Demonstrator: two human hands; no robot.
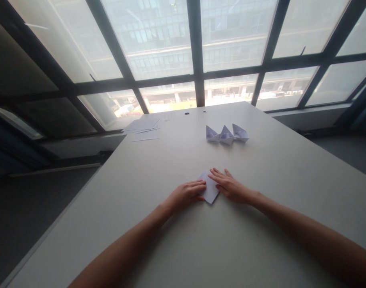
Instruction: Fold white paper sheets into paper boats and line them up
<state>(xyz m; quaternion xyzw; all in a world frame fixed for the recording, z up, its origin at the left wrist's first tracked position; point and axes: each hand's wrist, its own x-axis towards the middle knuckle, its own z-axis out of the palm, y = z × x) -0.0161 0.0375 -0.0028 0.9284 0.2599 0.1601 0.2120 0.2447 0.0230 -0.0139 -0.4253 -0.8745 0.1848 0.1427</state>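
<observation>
A small folded white paper lies flat on the grey table in front of me. My left hand rests on its left edge, fingers stretched flat and pressing down. My right hand lies across its upper right part, fingers spread flat on it. Neither hand grips anything. Farther back stand three folded paper boats in a row, well beyond both hands.
A loose pile of white paper sheets sits at the table's far left corner. Two small dark spots mark the far edge. Large windows with dark frames rise behind the table. The table's left edge drops to a dark floor.
</observation>
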